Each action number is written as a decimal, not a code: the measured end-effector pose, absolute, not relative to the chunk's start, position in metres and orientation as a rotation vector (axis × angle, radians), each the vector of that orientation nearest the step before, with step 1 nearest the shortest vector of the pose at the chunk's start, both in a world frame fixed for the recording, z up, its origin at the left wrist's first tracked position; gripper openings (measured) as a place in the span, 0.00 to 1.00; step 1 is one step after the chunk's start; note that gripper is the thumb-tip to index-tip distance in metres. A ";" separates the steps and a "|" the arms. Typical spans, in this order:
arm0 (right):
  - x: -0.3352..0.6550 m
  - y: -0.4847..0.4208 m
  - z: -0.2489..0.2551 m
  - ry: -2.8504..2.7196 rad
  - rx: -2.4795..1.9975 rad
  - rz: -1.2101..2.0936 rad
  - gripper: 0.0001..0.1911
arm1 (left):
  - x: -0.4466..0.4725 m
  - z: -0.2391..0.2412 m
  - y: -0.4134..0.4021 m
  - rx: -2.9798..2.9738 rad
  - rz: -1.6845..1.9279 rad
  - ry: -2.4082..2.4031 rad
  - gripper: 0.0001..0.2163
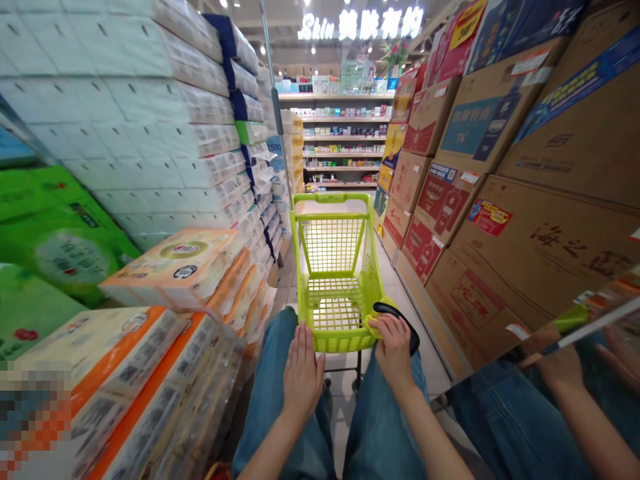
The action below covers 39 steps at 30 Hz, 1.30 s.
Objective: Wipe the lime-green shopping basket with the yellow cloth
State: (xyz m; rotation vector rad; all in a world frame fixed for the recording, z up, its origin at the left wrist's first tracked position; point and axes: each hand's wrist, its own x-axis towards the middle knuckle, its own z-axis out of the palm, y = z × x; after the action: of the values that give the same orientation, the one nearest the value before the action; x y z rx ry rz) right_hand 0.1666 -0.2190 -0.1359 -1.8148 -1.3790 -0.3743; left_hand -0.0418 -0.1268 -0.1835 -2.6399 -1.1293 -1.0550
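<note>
A lime-green plastic shopping cart [337, 341] with a grid basket stands upright right in front of my knees, nothing lying in its basket. My left hand [304, 370] is flat with the fingers stretched out, over my left knee, its fingertips beside the cart's near left corner. At the near right corner, my right hand [395, 347] has its fingers curled on a yellow, cloth-like piece [372, 325]. A curved black handle [407, 323] arches just behind and to the right of that hand. What lies under the right palm is hidden.
Stacked tissue packs [200, 113] rise on the left, with lower orange-striped packs [185, 257] nearer. Cardboard boxes [480, 267] line the right side. A mirror [565, 400] at the lower right reflects arms and jeans. Stocked shelves [345, 137] stand at the aisle's far end.
</note>
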 end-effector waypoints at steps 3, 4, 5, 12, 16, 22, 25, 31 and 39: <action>0.160 -0.208 -0.132 -1.377 -1.831 -0.337 0.25 | -0.038 -0.182 -0.118 -2.627 -1.121 -1.202 0.33; 0.158 -0.203 -0.130 -1.377 -1.836 -0.319 0.26 | -0.036 -0.182 -0.112 -2.627 -1.149 -1.220 0.33; 0.156 -0.198 -0.129 -1.380 -1.841 -0.300 0.26 | -0.034 -0.181 -0.106 -2.630 -1.176 -1.236 0.33; 0.148 -0.144 -0.118 -1.458 -1.933 -0.196 0.24 | -0.021 -0.176 -0.030 -2.633 -1.233 -1.410 0.33; 0.143 -0.102 -0.115 -1.463 -1.998 -0.206 0.20 | -0.015 -0.171 0.025 -2.740 -1.183 -1.494 0.36; 0.133 -0.055 -0.112 -1.471 -2.073 -0.252 0.16 | 0.001 -0.168 0.096 -2.807 -1.146 -1.527 0.39; 0.128 -0.041 -0.111 -1.499 -2.099 -0.276 0.17 | 0.010 -0.167 0.124 -2.849 -1.111 -1.540 0.42; 0.125 -0.023 -0.110 -1.561 -2.110 -0.247 0.21 | 0.024 -0.162 0.174 -2.967 -0.955 -1.564 0.44; 0.132 -0.011 -0.100 -1.763 -2.033 -0.151 0.22 | 0.042 -0.160 0.217 -3.069 -0.804 -1.547 0.42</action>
State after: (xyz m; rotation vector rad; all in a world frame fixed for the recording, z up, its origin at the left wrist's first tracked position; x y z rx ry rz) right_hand 0.1321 -0.0106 -0.1001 -2.0333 -1.7631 -0.1515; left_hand 0.0423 0.2171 -0.1600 -3.0695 -1.5467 -0.8035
